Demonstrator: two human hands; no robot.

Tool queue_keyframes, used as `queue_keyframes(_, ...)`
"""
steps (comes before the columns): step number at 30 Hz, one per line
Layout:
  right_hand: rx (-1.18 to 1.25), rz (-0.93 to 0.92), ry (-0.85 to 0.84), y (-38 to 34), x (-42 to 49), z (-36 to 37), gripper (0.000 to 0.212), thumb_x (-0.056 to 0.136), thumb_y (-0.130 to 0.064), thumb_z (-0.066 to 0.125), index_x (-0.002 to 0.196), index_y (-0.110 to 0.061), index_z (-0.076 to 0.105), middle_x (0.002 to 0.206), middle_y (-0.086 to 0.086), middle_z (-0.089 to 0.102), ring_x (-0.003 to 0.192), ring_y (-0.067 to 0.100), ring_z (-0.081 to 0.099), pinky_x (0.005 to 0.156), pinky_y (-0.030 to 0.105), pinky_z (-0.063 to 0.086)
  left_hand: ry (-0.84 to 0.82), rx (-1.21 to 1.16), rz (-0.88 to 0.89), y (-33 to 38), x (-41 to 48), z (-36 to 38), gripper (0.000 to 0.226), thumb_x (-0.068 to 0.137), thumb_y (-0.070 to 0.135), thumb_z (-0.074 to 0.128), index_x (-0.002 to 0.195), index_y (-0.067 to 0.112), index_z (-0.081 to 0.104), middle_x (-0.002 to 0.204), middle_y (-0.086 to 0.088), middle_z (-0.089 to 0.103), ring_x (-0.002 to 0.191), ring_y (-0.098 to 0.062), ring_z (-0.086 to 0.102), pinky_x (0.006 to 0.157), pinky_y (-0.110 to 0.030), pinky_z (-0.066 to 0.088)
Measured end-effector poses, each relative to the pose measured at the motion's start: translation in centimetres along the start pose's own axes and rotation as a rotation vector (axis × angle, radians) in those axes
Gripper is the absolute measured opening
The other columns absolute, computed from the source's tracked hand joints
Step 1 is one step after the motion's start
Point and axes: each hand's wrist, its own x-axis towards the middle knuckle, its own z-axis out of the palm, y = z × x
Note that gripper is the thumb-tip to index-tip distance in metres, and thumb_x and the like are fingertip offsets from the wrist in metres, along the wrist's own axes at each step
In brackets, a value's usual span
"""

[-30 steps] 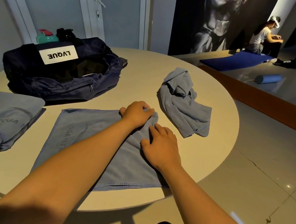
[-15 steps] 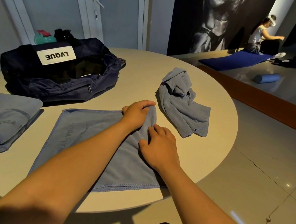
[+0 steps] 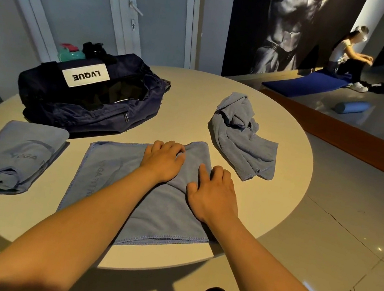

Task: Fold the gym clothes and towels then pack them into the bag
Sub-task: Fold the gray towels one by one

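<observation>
A blue towel [image 3: 104, 182] lies spread on the round table [image 3: 280, 184] in front of me. My left hand [image 3: 162, 162] sits near the towel's far right corner, its fingers curled onto the cloth and gripping it. Just to its right, my right hand [image 3: 213, 195] presses on the same towel with fingers straight. A ridge of cloth stands between the two hands. A folded blue towel [image 3: 8, 156] lies at the table's left. A crumpled blue towel [image 3: 242, 135] lies at the far right. The dark blue gym bag [image 3: 87, 98] stands open at the far left.
A teal bottle [image 3: 71, 53] and a black object [image 3: 95, 49] stand behind the bag. The table edge runs close below the spread towel. Beyond the table are a door, tiled floor, a blue mat [image 3: 306, 84], a foam roller [image 3: 352, 108] and a seated person [image 3: 348, 59].
The bunched far right corner of the spread towel has been drawn out and now lies flatter. My left hand shifted slightly over it; my right hand stayed pressed on the cloth.
</observation>
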Motion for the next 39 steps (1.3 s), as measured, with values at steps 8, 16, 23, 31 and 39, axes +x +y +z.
queue_keyframes(8,0.076,-0.002,-0.158,0.2,0.2,-1.5,0.059,0.104,-0.052,0.028,0.157,-0.028,0.022,0.143,0.015,0.034,0.131,0.034,0.026,0.113,0.042,0.023,0.186,0.131,0.007,0.7,-2.4,-0.2,0.046,0.108,0.047,0.024,0.145,0.034,0.048,0.161,-0.005,0.030,0.142,-0.030,0.026,0.116,-0.045,0.018)
queue_keyframes(16,0.066,0.034,-0.052,0.3,-0.8,-2.2,0.044,0.098,-0.015,0.046,0.140,-0.027,0.052,0.121,0.015,0.051,0.114,0.037,0.041,0.088,0.039,0.038,0.117,0.068,0.124,1.6,-8.4,0.0,0.047,0.108,0.047,0.024,0.138,0.030,0.056,0.145,0.001,0.052,0.128,-0.027,0.044,0.106,-0.040,0.032)
queue_keyframes(23,0.181,0.162,0.040,-0.8,-2.0,-2.2,0.040,0.101,-0.023,0.046,0.140,-0.019,0.051,0.126,0.018,0.044,0.109,0.041,0.052,0.084,0.038,0.042,-0.212,0.156,0.131,2.3,-10.0,-0.2,0.063,0.102,0.063,0.014,0.160,0.040,0.005,0.170,0.002,-0.004,0.156,-0.025,-0.004,0.125,-0.048,-0.002)
queue_keyframes(31,0.399,0.208,-0.045,0.8,-3.0,-4.0,0.030,0.096,-0.014,0.055,0.122,-0.019,0.068,0.129,0.007,0.065,0.115,0.029,0.060,0.093,0.033,0.047,-0.085,0.242,0.011,5.4,-11.9,0.6,0.060,0.104,0.057,0.016,0.160,0.035,0.013,0.169,-0.001,0.008,0.151,-0.032,0.008,0.122,-0.049,0.012)
queue_keyframes(39,0.726,-0.021,0.070,-3.1,-4.5,-5.9,0.033,0.099,-0.003,0.046,0.125,-0.012,0.064,0.126,0.009,0.065,0.115,0.025,0.059,0.089,0.026,0.043,0.132,-0.930,-0.073,5.9,-12.4,-1.8,0.031,0.106,0.030,0.039,0.121,0.024,0.066,0.122,-0.005,0.066,0.111,-0.021,0.062,0.092,-0.032,0.052)
